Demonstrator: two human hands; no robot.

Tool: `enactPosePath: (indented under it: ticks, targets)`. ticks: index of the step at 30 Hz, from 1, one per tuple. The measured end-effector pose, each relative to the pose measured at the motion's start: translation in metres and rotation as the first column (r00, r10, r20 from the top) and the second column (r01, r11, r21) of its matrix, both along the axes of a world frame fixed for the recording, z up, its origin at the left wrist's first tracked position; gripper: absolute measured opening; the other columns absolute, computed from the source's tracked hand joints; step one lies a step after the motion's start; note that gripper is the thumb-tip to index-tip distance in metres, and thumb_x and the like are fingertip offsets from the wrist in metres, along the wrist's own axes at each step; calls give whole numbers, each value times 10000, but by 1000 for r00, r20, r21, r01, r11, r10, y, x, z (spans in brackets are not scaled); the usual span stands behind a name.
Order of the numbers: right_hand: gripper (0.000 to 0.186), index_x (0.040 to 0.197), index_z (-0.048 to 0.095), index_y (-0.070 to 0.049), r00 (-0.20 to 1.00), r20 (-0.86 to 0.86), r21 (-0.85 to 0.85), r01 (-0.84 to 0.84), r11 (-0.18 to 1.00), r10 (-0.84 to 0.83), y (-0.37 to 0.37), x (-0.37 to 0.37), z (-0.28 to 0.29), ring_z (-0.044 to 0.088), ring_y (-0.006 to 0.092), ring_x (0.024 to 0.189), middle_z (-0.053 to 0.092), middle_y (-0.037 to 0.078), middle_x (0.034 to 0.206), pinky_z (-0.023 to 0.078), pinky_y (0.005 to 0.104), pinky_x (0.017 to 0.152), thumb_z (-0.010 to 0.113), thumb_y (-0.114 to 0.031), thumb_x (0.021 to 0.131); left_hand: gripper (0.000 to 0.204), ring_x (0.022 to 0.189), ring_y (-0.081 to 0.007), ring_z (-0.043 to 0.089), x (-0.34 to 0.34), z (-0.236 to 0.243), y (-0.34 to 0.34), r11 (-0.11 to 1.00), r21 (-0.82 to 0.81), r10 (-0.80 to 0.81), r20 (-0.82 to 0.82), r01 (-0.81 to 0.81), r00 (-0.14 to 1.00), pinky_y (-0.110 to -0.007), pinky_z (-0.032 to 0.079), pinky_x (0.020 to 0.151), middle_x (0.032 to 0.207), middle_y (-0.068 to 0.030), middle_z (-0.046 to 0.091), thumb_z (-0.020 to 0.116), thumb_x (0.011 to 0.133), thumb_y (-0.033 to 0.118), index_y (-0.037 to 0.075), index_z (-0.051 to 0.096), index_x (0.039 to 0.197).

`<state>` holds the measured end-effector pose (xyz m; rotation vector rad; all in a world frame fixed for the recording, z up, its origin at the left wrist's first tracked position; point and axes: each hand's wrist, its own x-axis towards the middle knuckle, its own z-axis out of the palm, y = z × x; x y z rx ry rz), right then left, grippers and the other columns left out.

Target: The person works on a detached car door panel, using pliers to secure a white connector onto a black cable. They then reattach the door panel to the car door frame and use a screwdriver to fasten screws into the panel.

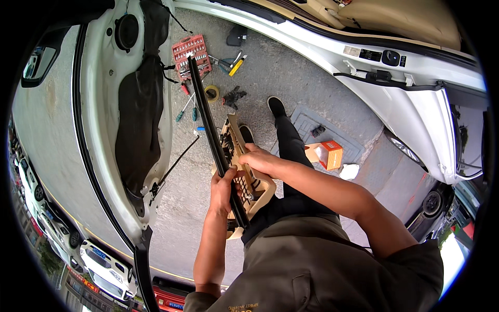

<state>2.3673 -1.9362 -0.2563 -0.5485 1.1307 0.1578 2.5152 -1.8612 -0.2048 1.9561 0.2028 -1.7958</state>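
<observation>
In front of my body I hold a beige car door trim panel point(265, 193), tilted, with a lattice-like section and dark parts on it. A long black trim strip point(207, 114) runs along its left side and reaches well past the panel's far end. My left hand point(222, 188) is closed around the strip and the panel's edge, thumb over the strip. On the panel's right side, my right hand point(261, 160) grips the edge; some of its fingers are hidden behind the beige part. At the left stands a white car door point(99, 99) with its inner side bare and a dark lining sheet point(139, 125) exposed.
On the ground lie a red socket set point(191, 49), a yellow-handled tool point(237, 66), a tape roll point(211, 93), a dark glove point(234, 97) and screwdrivers point(185, 108). An orange box point(331, 155) lies to the right. The white car body point(312, 44) borders the far right.
</observation>
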Motion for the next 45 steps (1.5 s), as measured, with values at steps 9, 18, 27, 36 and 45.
enactPosePath:
  ticks: [9,18,27,36,45]
  targets:
    - [427,1397,491,-34,937,180,-602,-136,787,300,107,25,17,536,379,1242,535,196,1352,459,416,1029,470,-143,984,279,513,-71,520,51,68,70,995,95,12,-100,-3,995,-223,435,419,732,-1,583,760,875,188,46,565,1015]
    - [798,1444,469,-152,83,-299,-855,-466,-228,951,39,117,-97,213,364,1493,367,117,1566,209,554,1213,766,-104,706,238,532,-65,528,39,91,109,1000,14,-7,-17,7,1000,-244,433,433,717,20,566,686,888,70,61,549,1082]
    - [401,1021,700,-66,-77,-134,-896,-417,-154,988,81,96,-26,667,334,1014,718,116,1028,529,444,859,816,-228,673,410,819,-39,596,72,186,191,977,76,-193,-102,201,976,-189,462,714,935,29,654,728,806,-41,34,609,1190]
    - [769,1315,634,-138,276,2,-761,-624,180,961,111,-45,13,565,387,1194,644,163,1248,433,455,1040,866,-452,653,504,604,-51,495,80,167,154,582,-234,-810,-253,779,529,-220,413,550,723,37,569,698,802,-24,5,558,1285]
    - [785,1335,599,-119,854,-180,-923,-318,215,488,141,-162,20,500,384,1269,555,158,1360,402,465,1081,868,-387,648,400,717,-222,657,14,153,48,-61,-128,-998,41,990,-57,-336,520,697,799,-137,692,761,766,178,36,652,1124]
